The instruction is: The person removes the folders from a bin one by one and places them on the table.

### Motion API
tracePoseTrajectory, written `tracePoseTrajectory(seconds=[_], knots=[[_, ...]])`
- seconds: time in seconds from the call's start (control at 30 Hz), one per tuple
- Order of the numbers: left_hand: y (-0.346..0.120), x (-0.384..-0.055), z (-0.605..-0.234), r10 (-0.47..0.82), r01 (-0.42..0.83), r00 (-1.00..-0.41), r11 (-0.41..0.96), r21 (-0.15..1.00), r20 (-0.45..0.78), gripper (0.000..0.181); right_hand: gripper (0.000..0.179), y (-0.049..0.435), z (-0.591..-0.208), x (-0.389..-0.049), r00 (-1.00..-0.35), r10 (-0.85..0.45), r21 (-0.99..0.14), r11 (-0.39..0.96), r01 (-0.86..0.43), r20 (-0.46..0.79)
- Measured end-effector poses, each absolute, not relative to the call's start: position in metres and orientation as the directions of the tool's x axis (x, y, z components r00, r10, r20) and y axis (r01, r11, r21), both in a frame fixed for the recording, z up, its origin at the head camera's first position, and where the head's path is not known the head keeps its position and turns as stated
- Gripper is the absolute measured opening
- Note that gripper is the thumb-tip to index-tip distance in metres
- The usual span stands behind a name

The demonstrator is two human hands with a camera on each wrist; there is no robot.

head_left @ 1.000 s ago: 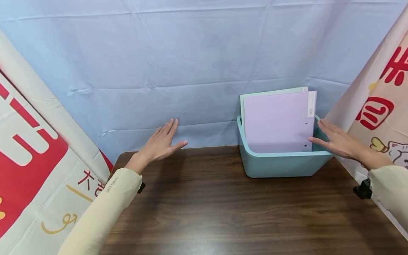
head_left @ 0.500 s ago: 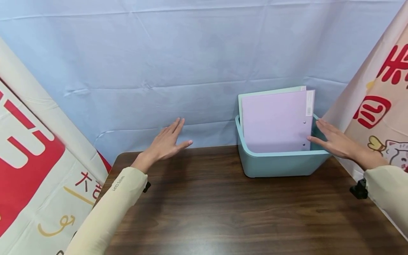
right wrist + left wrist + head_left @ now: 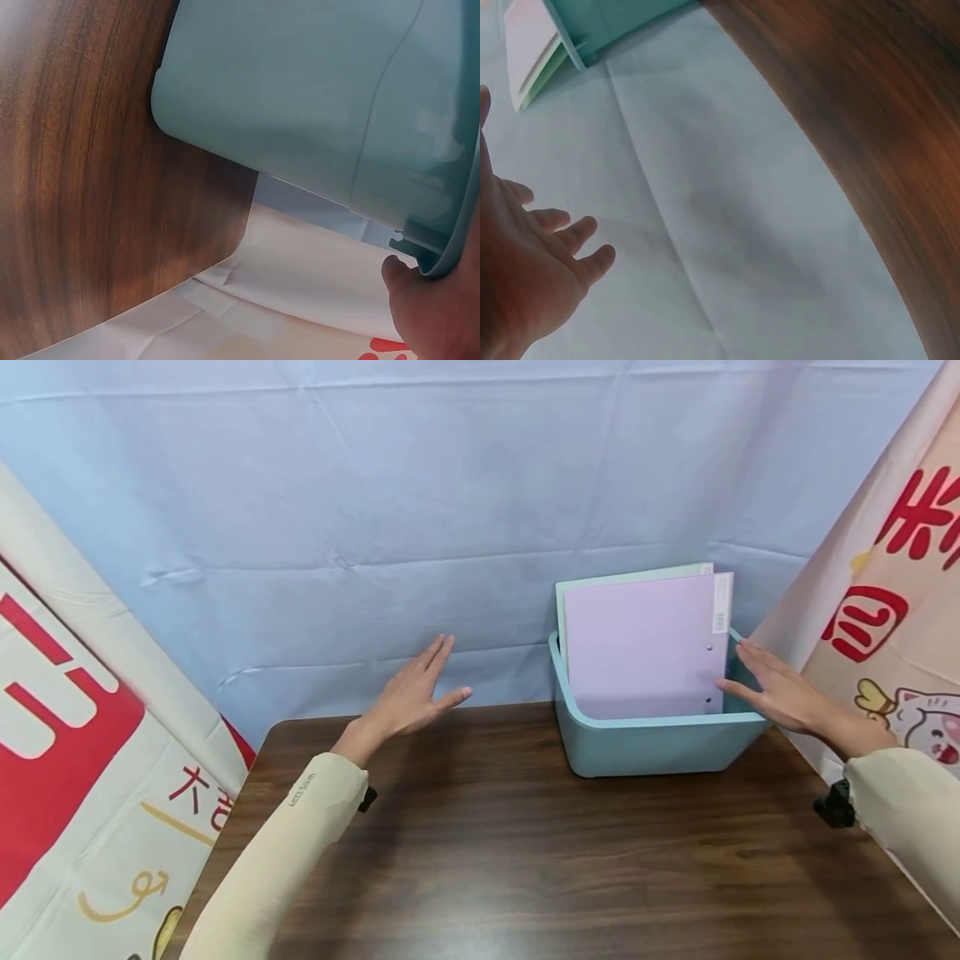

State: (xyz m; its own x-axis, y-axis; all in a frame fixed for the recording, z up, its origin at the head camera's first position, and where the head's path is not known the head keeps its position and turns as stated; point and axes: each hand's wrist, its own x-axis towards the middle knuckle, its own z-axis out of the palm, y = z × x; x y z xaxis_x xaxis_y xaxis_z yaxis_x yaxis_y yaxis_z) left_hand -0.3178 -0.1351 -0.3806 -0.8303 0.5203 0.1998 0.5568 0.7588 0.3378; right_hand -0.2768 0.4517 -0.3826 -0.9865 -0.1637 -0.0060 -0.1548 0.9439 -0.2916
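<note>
In the head view, a teal bin point(image 3: 645, 750) stands at the table's back right. A lilac folder point(image 3: 637, 652) and a pale green folder point(image 3: 560, 597) stick up out of it, leaning back. My right hand point(image 3: 787, 696) lies at the bin's right end with fingers extended along the rim and thumb over the opening. In the right wrist view, a fingertip shows just outside the rim's corner. Raised over the back left of the table, my left hand point(image 3: 405, 700) has fingers extended and thumb spread, with nothing in it; a gap separates it from the bin.
A brown wood-grain table point(image 3: 487, 860) spreads in front of the bin. Pale blue cloth point(image 3: 450, 527) hangs behind it. Printed cloths with red lettering hang at the left point(image 3: 75, 760) and right point(image 3: 885, 635). Small dark wrist devices sit under both sleeves.
My left hand has shifted right, nearer to the bin, fingers still extended. My right hand keeps its place at the bin's right end. The whole head view has drifted slightly.
</note>
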Motion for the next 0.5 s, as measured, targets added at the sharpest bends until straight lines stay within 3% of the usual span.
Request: tracePoseTrajectory(seconds=[0.5], knots=[[-0.097, -0.323, -0.379, 0.548, 0.6, -0.796, 0.654, 0.46, 0.259, 0.094, 0.094, 0.451, -0.384, -0.278, -0.983, -0.179, -0.29, 0.94, -0.18, 0.03]])
